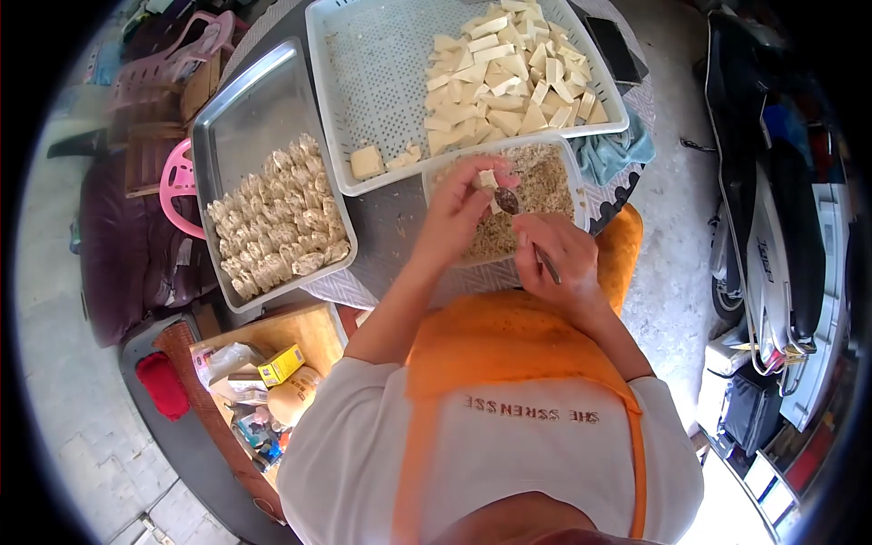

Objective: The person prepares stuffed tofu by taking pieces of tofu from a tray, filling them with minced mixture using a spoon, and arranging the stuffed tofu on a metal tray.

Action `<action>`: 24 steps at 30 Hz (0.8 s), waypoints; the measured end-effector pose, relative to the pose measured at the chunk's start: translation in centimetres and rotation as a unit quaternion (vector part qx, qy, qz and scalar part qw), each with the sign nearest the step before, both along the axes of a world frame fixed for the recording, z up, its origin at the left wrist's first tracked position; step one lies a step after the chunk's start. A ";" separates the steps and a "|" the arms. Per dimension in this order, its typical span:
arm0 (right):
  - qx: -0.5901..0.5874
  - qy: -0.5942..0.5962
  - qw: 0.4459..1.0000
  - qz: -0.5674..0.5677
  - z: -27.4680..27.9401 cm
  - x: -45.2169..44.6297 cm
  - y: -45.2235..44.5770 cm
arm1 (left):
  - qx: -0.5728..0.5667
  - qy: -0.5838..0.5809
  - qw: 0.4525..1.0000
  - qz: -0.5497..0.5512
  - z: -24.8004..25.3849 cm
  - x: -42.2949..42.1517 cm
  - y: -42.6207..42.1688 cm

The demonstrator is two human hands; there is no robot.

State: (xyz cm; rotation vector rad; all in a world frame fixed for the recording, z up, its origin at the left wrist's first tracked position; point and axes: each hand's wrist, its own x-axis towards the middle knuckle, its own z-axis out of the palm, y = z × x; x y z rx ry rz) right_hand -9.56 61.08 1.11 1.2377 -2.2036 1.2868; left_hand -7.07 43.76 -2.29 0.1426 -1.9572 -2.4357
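Over a white container (578, 186) of crumbly brown filling (540, 173), my left hand (459, 202) holds a small pale piece of tofu (488, 179) between its fingers. My right hand (563, 254) grips a metal spoon (548, 263), its bowl against that piece. Behind, a white perforated basket (363, 73) holds a heap of pale tofu pieces (509, 77) on its right side and a block with scraps at its front left corner. To the left, a metal tray (245, 109) carries rows of filled pieces (277, 218).
A dark phone (612, 50) and a blue-green cloth (613, 154) lie at the right of the table. A pink chair (180, 188) touches the tray's left side. Below left stands an open wooden drawer (318, 331) with a yellow box (282, 364). A scooter (767, 263) is at right.
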 end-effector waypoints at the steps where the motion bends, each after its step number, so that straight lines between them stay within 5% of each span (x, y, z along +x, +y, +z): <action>1: 0.006 0.001 1.000 -0.001 -0.1 0.0 -0.1 | 0.007 -0.001 1.000 0.000 -0.2 0.1 0.1; 7: 0.013 0.024 1.000 0.006 -0.9 -0.3 -1.3 | -0.031 -0.017 0.999 -0.027 -0.5 0.3 0.3; 13: -0.068 -0.253 0.960 -0.100 -0.6 -3.1 0.5 | 0.083 -0.065 0.993 0.051 -0.2 0.4 0.5; 17: 0.204 -0.204 0.954 -0.087 -2.1 -5.0 0.1 | 0.117 0.033 0.989 0.079 -0.4 -0.3 0.8; 20: 0.122 -0.418 0.900 0.033 -3.6 -4.7 -0.4 | 0.090 0.013 0.993 0.080 0.0 -0.2 0.3; 24: -0.045 -0.606 0.794 0.026 -2.6 -5.0 0.4 | 0.115 0.002 0.985 0.127 -0.4 0.1 0.2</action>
